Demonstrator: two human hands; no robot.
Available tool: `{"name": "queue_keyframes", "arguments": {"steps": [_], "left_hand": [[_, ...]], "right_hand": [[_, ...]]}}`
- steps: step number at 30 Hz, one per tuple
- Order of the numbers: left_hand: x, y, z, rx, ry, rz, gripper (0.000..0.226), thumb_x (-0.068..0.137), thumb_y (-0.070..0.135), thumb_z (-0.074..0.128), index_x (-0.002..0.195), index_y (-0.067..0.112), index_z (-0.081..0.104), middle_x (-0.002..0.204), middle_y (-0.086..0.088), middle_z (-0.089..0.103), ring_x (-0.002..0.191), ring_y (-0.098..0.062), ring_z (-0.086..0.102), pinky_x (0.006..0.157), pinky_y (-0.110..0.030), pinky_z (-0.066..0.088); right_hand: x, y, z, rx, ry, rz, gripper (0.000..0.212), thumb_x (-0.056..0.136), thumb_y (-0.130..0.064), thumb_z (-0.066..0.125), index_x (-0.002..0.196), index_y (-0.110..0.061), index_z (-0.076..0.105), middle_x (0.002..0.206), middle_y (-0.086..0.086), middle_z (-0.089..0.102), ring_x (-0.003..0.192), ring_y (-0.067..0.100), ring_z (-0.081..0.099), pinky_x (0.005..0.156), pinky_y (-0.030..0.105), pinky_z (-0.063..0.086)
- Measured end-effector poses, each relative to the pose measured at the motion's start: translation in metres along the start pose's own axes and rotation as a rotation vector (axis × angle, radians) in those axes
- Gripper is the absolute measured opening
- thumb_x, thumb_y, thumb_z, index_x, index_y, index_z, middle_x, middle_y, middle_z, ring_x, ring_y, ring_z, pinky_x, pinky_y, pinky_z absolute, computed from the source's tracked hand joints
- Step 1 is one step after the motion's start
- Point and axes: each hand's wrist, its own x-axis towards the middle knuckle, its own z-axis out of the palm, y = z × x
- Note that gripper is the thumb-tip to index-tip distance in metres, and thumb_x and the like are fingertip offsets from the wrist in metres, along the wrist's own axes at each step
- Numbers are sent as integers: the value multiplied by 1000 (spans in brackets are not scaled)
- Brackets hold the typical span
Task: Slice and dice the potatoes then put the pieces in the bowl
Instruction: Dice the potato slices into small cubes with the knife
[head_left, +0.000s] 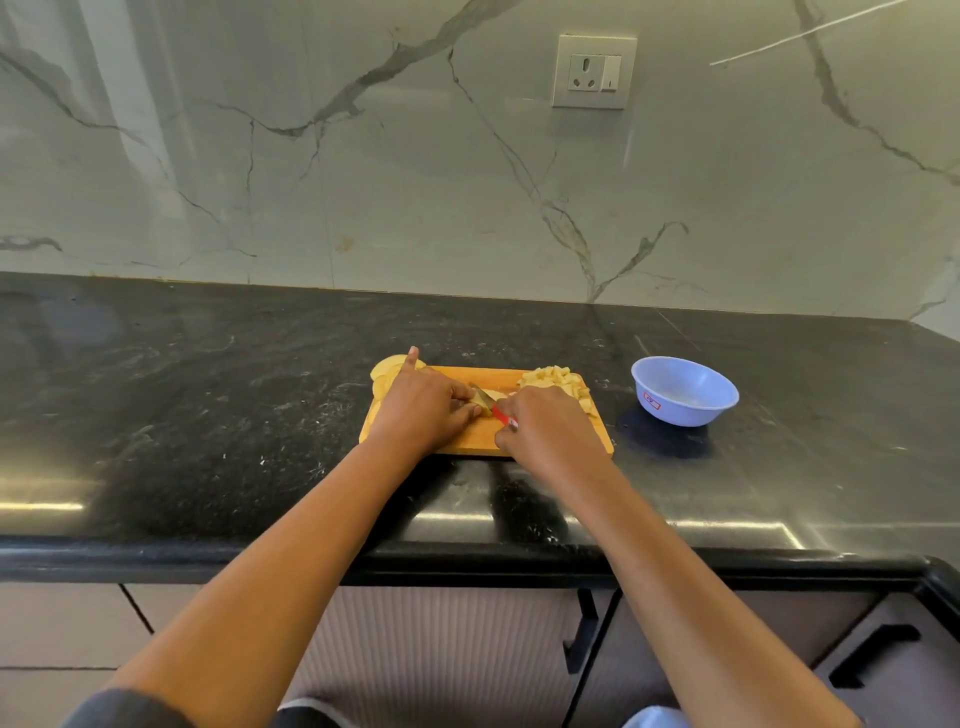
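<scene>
A wooden cutting board lies on the black counter. My left hand holds a potato piece down on the board, its little finger sticking up. My right hand grips a red-handled knife whose blade is on that piece. A heap of diced potato lies at the board's far right corner. Potato slices sit at the far left corner, partly behind my left hand. A light blue bowl stands to the right of the board, and I see no pieces in it.
The black stone counter runs wide to the left and right of the board, with a marble wall and a socket behind. Its front edge is near my elbows, with cabinet doors below.
</scene>
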Motion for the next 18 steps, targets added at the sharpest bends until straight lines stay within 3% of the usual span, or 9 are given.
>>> {"name": "queue_keyframes", "arguments": {"steps": [5,9,12,15,18], "left_hand": [[-4,2,0,-2,7,-14,35,98,41,46,123,24,64,103,-2,73,106,-15,61,116,-32,-11],[-3,0,1,10,-1,-10,38,97,43,45,126,24,61,107,0,72,109,-13,61,116,-34,-11],[-2,-2,2,0,-5,-6,40,97,44,46,127,23,60,111,1,71,113,-13,59,117,-36,-10],[-1,-2,2,4,9,-8,39,97,45,46,126,25,61,114,0,69,117,-13,56,116,-36,-11],[-5,-4,4,-5,14,-20,42,96,49,45,127,26,60,120,2,66,121,-13,52,116,-38,-11]], "right_hand": [[-15,-4,3,-4,-22,1,17,89,-18,52,99,-12,66,72,0,47,73,18,48,48,23,25],[-28,0,-8,53,-64,23,21,88,-18,55,105,-15,67,92,5,63,86,22,59,63,26,47],[-39,8,-22,123,-105,40,26,87,-20,56,110,-28,66,86,-1,58,79,16,53,55,22,37],[-51,12,-35,149,-106,57,38,87,-22,57,125,-27,62,102,1,67,72,11,51,55,21,36],[-56,14,-42,208,-44,74,36,88,-23,57,122,-28,63,86,-2,64,64,9,50,49,19,33]]}}
